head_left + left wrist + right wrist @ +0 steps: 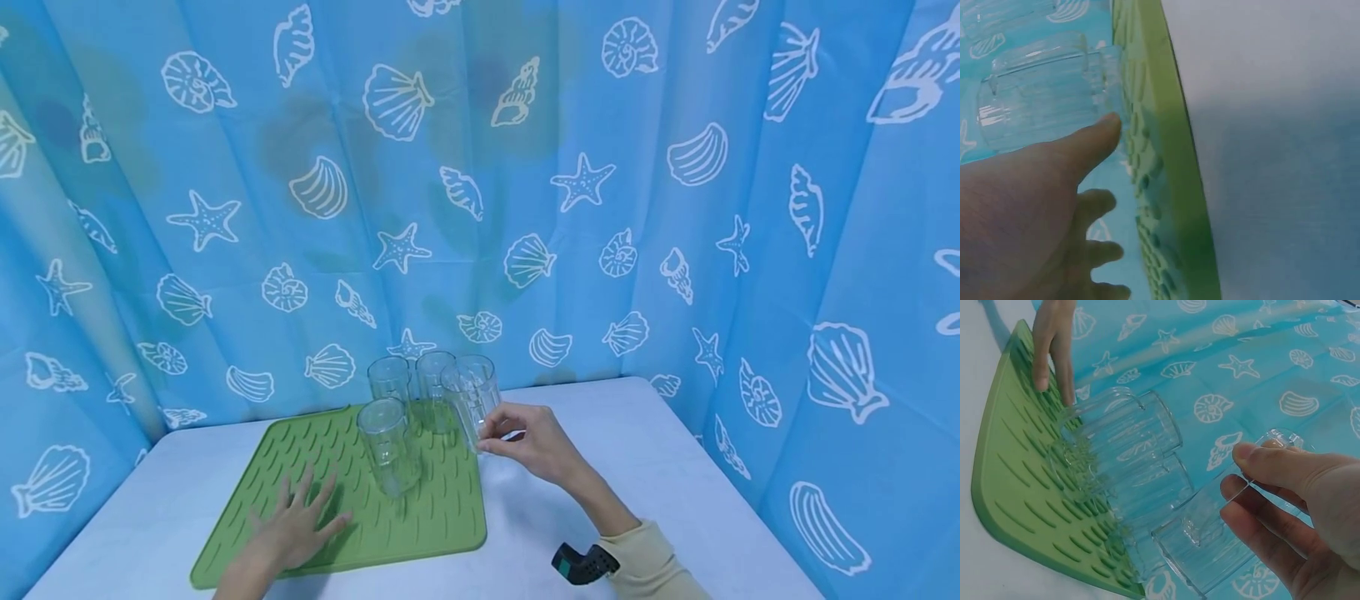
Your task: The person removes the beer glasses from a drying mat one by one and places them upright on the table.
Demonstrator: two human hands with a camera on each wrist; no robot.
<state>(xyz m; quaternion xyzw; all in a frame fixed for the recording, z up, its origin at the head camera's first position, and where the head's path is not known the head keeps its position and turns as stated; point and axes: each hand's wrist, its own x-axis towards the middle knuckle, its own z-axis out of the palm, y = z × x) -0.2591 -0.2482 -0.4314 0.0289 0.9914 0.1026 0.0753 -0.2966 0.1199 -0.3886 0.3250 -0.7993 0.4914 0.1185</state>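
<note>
My right hand (pixel 532 437) pinches a clear glass mug (pixel 471 383) low on its near side, between thumb and fingers. The mug tilts a little beside the right edge of the green drying mat (pixel 442 525). In the right wrist view the held mug (pixel 1210 540) lies across the picture, partly behind the fingers. My left hand (pixel 296 525) is spread with straight fingers over the mat's front left part and holds nothing. Nearest to it, an upright glass mug (pixel 386 450) stands on the mat; its handle shows in the left wrist view.
Behind the front mug, another glass mug (pixel 388 379) and one more (pixel 437 412) stand at the mat's back right, close to the held one. The white table (pixel 600 433) extends to the right. A blue shell-patterned curtain (pixel 465 200) hangs behind and at both sides.
</note>
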